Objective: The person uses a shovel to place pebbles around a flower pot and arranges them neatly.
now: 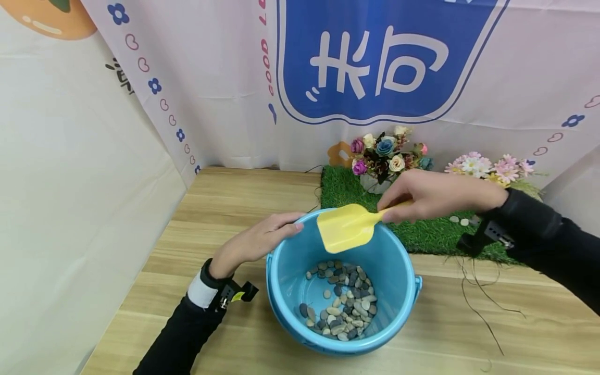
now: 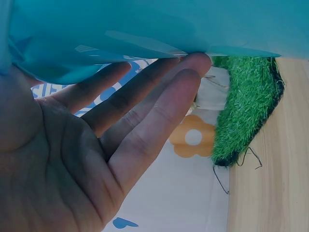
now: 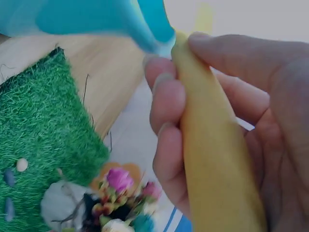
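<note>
A light blue bucket [image 1: 402,250] stands on the table, with several grey and pale pebbles [image 1: 349,307] on its floor. My left hand [image 1: 258,239] holds the bucket's rim at the left back, thumb over the edge. In the left wrist view its fingers [image 2: 145,130] lie along the outer wall; the thumb is hidden there. My right hand [image 1: 422,195] grips a yellow toy shovel [image 1: 347,227] by its handle. The shovel's blade hangs tilted over the back of the bucket's opening, with no pebble visible on it. The right wrist view shows fingers and thumb around the handle [image 3: 207,130].
Behind the bucket lies a green turf mat [image 1: 428,237] with loose dark fibres at its edges. On it are a pot of mixed flowers [image 1: 386,156], pink and white flowers [image 1: 489,166] and a few pebbles [image 1: 464,222]. Printed cloth [image 1: 225,125] hangs behind the wooden table [image 1: 225,208].
</note>
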